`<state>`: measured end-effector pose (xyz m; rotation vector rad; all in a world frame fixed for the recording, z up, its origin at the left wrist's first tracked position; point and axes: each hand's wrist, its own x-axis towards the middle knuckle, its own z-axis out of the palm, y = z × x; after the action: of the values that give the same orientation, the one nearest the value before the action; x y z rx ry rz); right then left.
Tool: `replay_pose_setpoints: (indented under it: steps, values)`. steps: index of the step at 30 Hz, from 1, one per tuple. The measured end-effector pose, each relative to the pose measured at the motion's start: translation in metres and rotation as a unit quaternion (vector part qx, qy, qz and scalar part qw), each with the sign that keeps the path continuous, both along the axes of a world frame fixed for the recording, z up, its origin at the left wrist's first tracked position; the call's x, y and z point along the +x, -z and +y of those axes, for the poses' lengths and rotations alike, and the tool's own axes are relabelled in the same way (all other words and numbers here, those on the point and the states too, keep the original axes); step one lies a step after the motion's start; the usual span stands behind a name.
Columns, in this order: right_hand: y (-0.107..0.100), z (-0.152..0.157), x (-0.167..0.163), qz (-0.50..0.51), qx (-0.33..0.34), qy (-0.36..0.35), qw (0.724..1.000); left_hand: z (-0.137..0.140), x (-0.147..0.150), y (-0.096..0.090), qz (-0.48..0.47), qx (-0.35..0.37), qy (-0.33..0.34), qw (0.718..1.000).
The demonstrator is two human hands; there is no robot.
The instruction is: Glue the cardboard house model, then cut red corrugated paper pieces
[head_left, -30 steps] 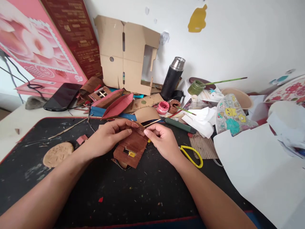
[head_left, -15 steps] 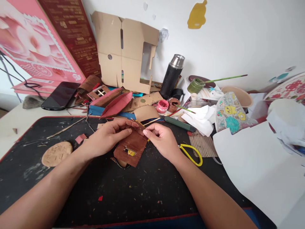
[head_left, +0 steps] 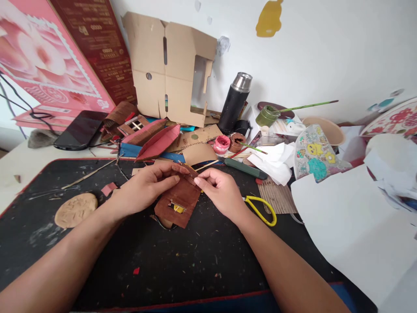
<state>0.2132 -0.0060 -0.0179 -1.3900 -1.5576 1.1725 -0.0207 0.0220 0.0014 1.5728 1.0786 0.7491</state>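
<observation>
Brown-surfaced flat panel, apparently card (head_left: pixel 176 193), is extending between the two hands, its cut slot (head_left: pixel 177 208) facing up, nearer the wearer than the fingertips. The left hand (head_left: pixel 143 187) is pinching the panel's far edge, thumb on the upper face and fingers curling over; this grip is probably steadying the sheet. The right hand (head_left: pixel 223 191) is pinching the adjacent right edge between thumb and forefinger, remaining fingers folding inward; this second hold is likely preventing twist. Fingertip pressure cannot be determined.

Below the fingers, a black, red-edged mat (head_left: pixel 156 269) is presumably protecting what is beneath. Right of the right fingers, a yellow loop-shaped handle (head_left: pixel 274 219) is lying; beyond those fingers, a long dark-green cutter (head_left: pixel 244 168) is lying, both seemingly placed for easy reach. Farther beyond, a round pink paint jar (head_left: pixel 221 144) is standing upright, apparently for brush access. Well left of the left fingers, a round tan clay-like disc (head_left: pixel 76 210) is lying flat, clear of the panel.
</observation>
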Motion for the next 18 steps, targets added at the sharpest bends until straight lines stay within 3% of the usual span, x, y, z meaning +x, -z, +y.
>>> replay_pose_setpoints:
  steps: [18]
  values:
    - [-0.0002, 0.0005, 0.0004, -0.019, 0.005, -0.005, 1.000, -0.0004, 0.0063, -0.0055, -0.026, -0.038, -0.027, 0.999]
